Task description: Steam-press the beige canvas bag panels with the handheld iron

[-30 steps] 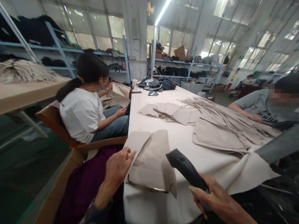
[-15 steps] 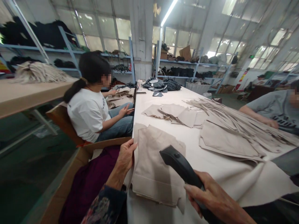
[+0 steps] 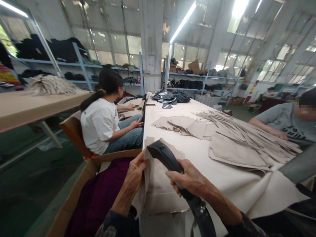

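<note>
My right hand point(image 3: 190, 179) is wrapped around a black electric thread trimmer point(image 3: 165, 154) with a wide, angled head. What looks like a thick hose runs from its lower end toward me. Between the fingers and thumb of my left hand point(image 3: 135, 174) is the edge of a beige fabric piece point(image 3: 147, 176), lifted at the table's left edge. The trimmer's head is right beside that raised edge; I cannot tell whether they touch. Under it lies a stack of similar beige fabric pieces point(image 3: 165, 197), partly hidden by the trimmer and my right hand.
More beige pieces point(image 3: 182, 125), a larger folded panel point(image 3: 234, 151) and long beige strips point(image 3: 247, 128) lie on the white-covered table point(image 3: 197, 158). A cardboard box point(image 3: 61, 204) with purple cloth point(image 3: 98, 194) stands at left. Co-workers sit ahead left point(image 3: 98, 121) and at right point(image 3: 283, 121).
The trimmer has moved left and away from me, to the fabric's left edge. My left hand has raised the fabric's edge. The view has shifted slightly.
</note>
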Action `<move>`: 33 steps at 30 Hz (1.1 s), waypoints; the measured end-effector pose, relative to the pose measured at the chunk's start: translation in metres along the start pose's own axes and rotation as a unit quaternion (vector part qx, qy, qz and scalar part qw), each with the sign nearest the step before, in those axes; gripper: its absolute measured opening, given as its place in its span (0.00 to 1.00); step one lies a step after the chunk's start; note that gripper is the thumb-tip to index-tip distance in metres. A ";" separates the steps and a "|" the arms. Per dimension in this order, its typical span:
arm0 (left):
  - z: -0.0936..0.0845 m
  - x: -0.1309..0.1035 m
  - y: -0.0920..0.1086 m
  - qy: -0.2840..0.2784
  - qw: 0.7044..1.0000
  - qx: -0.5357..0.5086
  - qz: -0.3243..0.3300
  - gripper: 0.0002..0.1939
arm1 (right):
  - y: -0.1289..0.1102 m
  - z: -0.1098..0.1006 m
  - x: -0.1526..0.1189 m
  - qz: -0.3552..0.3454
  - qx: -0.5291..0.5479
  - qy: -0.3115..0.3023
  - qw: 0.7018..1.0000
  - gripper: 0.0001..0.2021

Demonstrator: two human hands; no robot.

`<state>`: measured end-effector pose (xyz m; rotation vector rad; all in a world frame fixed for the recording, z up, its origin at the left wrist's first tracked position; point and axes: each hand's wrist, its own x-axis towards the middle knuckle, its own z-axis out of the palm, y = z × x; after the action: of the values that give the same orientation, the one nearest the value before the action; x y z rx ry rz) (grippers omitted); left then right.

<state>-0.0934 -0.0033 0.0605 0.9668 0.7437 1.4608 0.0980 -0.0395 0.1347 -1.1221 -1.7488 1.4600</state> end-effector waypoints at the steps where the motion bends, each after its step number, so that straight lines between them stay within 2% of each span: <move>1: 0.000 -0.002 -0.002 -0.008 1.000 0.002 -0.009 0.28 | -0.002 0.001 0.003 -0.005 0.005 0.004 1.000 0.12; 4: 0.000 -0.006 -0.007 -0.018 0.999 -0.016 -0.030 0.32 | -0.006 0.001 0.009 -0.017 0.016 0.022 1.000 0.13; 8: -0.001 -0.005 -0.011 -0.001 0.999 -0.051 -0.020 0.33 | -0.007 0.004 0.000 0.007 0.012 0.016 1.000 0.13; 13: -0.003 -0.006 -0.020 -0.049 0.998 -0.020 -0.025 0.30 | 0.001 0.005 -0.008 0.047 -0.002 0.001 0.999 0.11; 16: 0.000 -0.007 -0.027 -0.050 0.998 0.000 -0.043 0.28 | -0.002 -0.005 -0.001 0.050 -0.029 0.038 0.998 0.12; 19: 0.001 -0.002 -0.033 -0.009 0.998 0.024 -0.054 0.29 | -0.006 -0.028 -0.004 0.064 -0.040 0.085 0.994 0.13; 22: -0.002 0.007 -0.038 0.036 0.997 0.043 -0.061 0.31 | -0.001 -0.058 -0.032 0.079 -0.045 0.139 0.986 0.14; 26: -0.008 0.020 -0.045 0.080 0.992 0.075 -0.069 0.29 | 0.018 -0.090 -0.089 0.112 -0.060 0.206 0.970 0.16; 30: -0.014 0.038 -0.053 0.118 0.983 0.114 -0.082 0.29 | 0.047 -0.097 -0.136 0.164 -0.044 0.243 0.955 0.18; 33: -0.020 0.051 -0.057 0.144 0.978 0.139 -0.054 0.28 | 0.068 -0.091 -0.152 0.182 -0.018 0.241 0.953 0.18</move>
<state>-0.0836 0.0560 0.0086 0.9140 1.2203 1.4414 0.2621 -0.1273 0.1002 -1.7233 -1.2749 1.2101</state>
